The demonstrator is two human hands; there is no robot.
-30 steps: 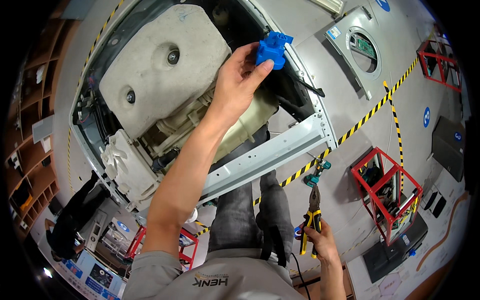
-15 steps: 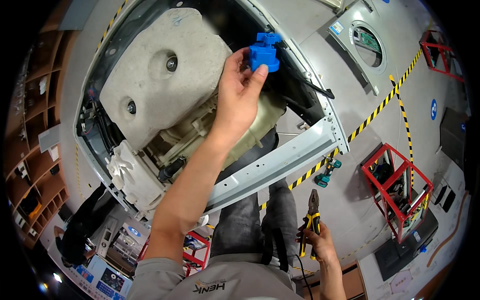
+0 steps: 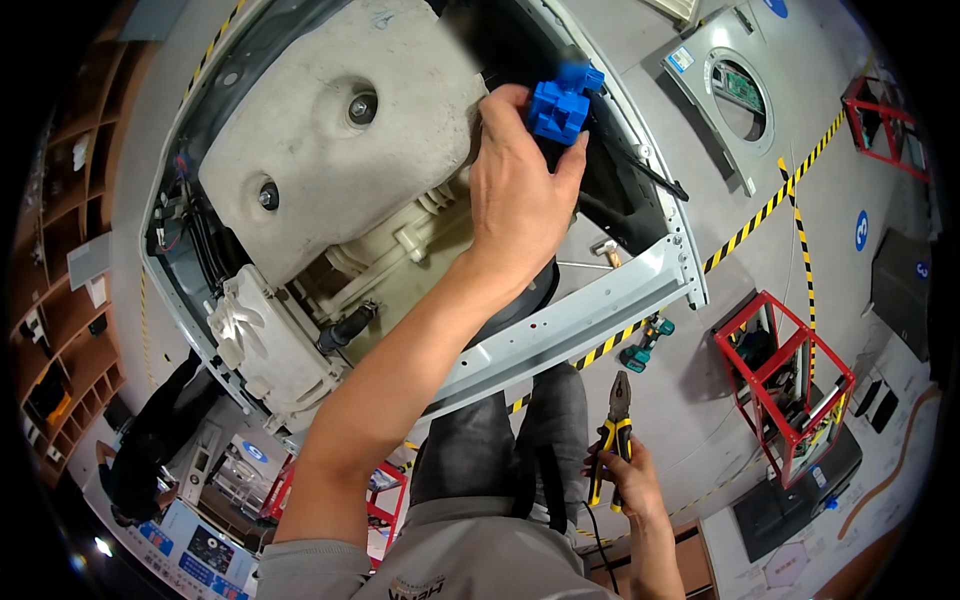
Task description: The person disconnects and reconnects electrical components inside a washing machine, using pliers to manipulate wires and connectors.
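At left, 2 bolts (image 3: 364,109) are seen in a grey block (image 3: 320,165). By the left hand (image 3: 525,185), 1 blue part (image 3: 560,110) is gripped, best steadied by its sides; it is held at the fingertips, beyond the palm. By the right hand (image 3: 634,476), yellow-black pliers (image 3: 617,418) are gripped around the handles.

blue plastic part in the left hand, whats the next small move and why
Perhaps carry the blue plastic part clear of the open washing machine cabinet: the left hand appears to hold it above the interior, and the right hand is occupied with combination pliers.
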